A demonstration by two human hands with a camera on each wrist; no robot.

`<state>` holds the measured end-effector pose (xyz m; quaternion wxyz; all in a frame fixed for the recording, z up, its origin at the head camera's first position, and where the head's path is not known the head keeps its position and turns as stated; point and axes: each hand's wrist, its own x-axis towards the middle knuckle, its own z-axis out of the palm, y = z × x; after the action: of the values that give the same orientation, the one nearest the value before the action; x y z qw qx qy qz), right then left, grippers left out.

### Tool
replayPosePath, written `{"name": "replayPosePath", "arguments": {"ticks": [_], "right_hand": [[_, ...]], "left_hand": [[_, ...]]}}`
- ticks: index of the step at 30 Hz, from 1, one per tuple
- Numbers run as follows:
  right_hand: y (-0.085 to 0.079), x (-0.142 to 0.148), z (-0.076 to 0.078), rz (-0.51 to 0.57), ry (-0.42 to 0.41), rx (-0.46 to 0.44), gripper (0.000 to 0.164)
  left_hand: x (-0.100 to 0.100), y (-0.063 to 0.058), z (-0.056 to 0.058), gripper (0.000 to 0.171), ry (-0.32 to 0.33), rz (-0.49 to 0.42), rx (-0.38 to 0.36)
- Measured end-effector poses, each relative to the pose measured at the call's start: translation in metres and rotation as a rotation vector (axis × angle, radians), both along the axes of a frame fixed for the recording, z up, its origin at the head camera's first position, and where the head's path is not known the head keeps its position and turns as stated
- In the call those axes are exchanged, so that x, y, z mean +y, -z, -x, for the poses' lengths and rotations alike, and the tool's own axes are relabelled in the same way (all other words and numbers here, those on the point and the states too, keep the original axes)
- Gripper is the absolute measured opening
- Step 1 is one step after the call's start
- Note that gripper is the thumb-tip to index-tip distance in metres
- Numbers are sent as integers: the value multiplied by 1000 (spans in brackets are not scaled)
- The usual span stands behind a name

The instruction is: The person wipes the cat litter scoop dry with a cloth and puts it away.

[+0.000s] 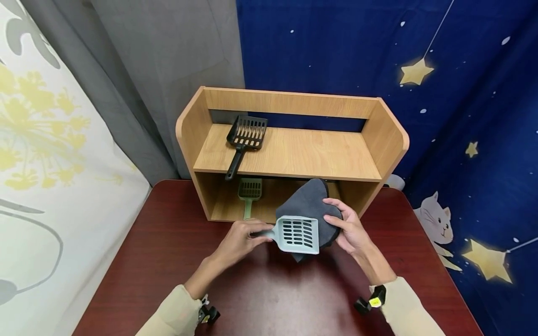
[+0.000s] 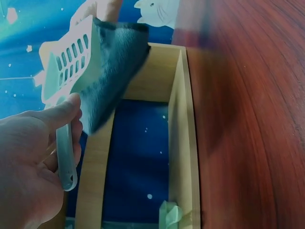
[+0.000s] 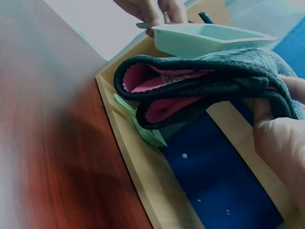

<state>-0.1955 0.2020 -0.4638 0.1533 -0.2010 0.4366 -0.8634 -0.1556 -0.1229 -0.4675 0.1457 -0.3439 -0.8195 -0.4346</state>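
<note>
My left hand (image 1: 245,238) pinches the handle of a pale blue-green litter scoop (image 1: 299,234), its slotted pan pointing right. Behind and under the pan is a folded dark grey cloth (image 1: 306,198), which my right hand (image 1: 350,228) grips at its right side. In the right wrist view the cloth (image 3: 209,88) shows pink inner layers and a white label, with the scoop's pan (image 3: 205,40) right above it. A green scoop (image 1: 250,191) lies on the lower shelf. On the upper shelf rests a black slotted scoop (image 1: 248,135), its handle jutting over the front edge.
A two-tier wooden shelf (image 1: 290,149) stands at the back of the dark red table (image 1: 176,261), just beyond both hands. Grey and blue starry curtains (image 1: 328,46) hang behind it. A white patterned cloth (image 1: 63,163) hangs at the left.
</note>
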Motion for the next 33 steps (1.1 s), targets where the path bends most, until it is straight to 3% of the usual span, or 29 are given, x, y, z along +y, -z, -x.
{"name": "replayPosePath", "arguments": {"ticks": [7,12,16,20,23,27,33], "right_hand": [[-14,22,-10,-6,6,47,53],[-22,31,-15,-83,57,85,52],[-32,35,-21,-249,172,141,45],[-43,32,-30,-517,301,265,41],[-50,23,-35,-707,350,378,42],[-53,2,-39,-817,322,474,44],[-39,-38,-40,-832,241,466,47]], "left_hand": [[-7,8,2,33,-56,32,-25],[-10,8,2,34,-64,76,-31],[-12,5,1,33,-95,141,-20],[-12,5,1,31,-156,222,-27],[-9,7,1,29,-183,269,-55],[-1,9,1,26,-183,295,-85],[17,7,1,25,-146,304,-85]]}}
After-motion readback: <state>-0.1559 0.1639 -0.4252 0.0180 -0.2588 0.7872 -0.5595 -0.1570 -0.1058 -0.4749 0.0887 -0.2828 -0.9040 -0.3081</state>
